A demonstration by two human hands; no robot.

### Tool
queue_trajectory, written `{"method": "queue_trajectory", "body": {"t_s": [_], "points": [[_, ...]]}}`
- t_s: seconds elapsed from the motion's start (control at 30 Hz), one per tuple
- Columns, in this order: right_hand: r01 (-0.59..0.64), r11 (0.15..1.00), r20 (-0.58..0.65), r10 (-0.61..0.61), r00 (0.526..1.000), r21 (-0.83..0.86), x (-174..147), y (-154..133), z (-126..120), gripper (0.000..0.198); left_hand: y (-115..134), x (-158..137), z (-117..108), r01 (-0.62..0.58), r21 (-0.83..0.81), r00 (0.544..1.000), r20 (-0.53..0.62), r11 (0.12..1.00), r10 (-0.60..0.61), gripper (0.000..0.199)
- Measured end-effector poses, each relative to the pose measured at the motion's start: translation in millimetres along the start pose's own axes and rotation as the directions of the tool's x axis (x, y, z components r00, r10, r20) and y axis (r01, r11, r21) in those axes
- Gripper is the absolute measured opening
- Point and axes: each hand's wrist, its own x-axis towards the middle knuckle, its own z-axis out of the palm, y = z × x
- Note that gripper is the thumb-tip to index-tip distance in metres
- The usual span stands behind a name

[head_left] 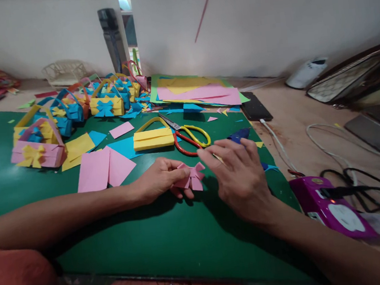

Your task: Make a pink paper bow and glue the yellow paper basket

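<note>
A pink paper bow (196,177) is pinched between the thumb and fingers of my left hand (166,178), above the green table mat. Just right of the bow is my right hand (238,178), its fingers bent and apart, with nothing visibly held. Partly hidden behind that hand lies a dark blue object (239,134); its kind I cannot make out. Beyond the bow sits a small yellow paper handbag (153,139) with a looped handle and no bow on it. Scissors (189,138) with red and yellow handles rest against its right side.
Finished paper handbags (38,150) with bows crowd the left back. Pink sheets (93,169) lie nearer. Stacked coloured paper (202,94) is at the back, with a black phone (256,107) beside it. A purple power strip (331,209) and cables (376,187) are on the right.
</note>
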Motion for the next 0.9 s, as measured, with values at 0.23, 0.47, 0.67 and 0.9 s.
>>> {"method": "queue_trajectory", "body": {"t_s": [0.23,0.47,0.67,0.9], "points": [[-0.652,0.361,0.491,0.445,0.749,0.667,6,3,5,0.038,1,-3,5,-0.048,0.111,0.999,-0.008,0.993,0.049,0.031],[-0.679,0.096,0.575,0.453,0.681,0.728,5,-12,6,0.04,0,-2,13,-0.138,0.267,0.986,-0.05,0.954,0.157,0.028],[-0.621,0.073,0.501,0.522,0.691,0.78,10,-12,-1,0.033,6,-1,17,-0.18,0.193,0.973,-0.106,0.965,0.203,0.024],[-0.597,0.115,0.457,0.536,0.71,0.794,7,-11,1,0.03,6,5,21,-0.177,0.159,0.975,-0.108,0.971,0.195,0.016]]}}
